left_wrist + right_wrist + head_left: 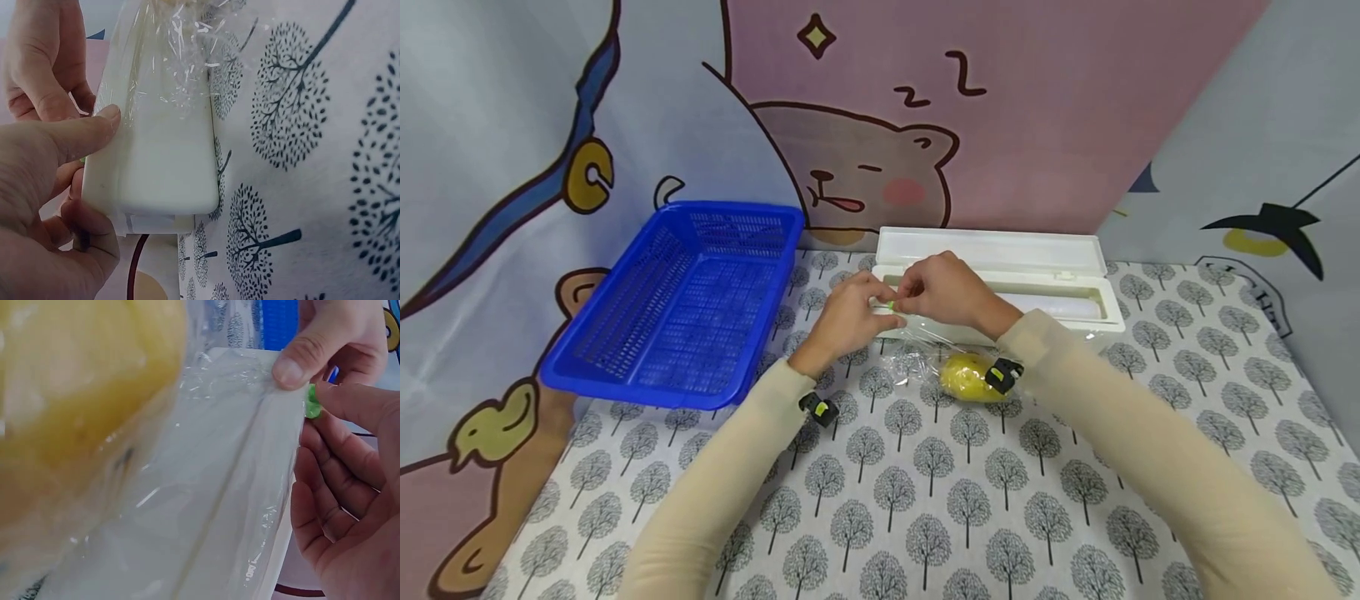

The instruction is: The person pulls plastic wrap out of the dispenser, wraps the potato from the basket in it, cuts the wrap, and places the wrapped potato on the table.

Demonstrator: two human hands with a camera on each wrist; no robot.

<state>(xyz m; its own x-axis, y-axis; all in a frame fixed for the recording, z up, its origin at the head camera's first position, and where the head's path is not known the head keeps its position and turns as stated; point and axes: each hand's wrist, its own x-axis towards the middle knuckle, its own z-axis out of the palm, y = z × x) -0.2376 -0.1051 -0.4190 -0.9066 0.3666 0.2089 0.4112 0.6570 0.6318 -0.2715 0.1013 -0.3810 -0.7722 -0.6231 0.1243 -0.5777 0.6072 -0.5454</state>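
Observation:
A white cling film dispenser box (1111,302) stands on the table with its lid (992,250) raised, a pale roll (1051,306) inside. My left hand (848,315) grips the box's left end, thumb (94,132) over the front edge and fingers behind. Beside it, my right hand (946,292) pinches a small green slide cutter (312,403) at the box's top edge. Clear cling film (181,62) hangs down the front and spreads over the table. A yellow rounded item (961,377), perhaps a fruit, lies at the film in front of the box, partly behind my right wrist.
A blue plastic basket (748,367) sits to the left of the box. The table wears a cloth (925,508) printed with grey trees. Behind hangs a cartoon-printed curtain (1037,108), close to the box's back.

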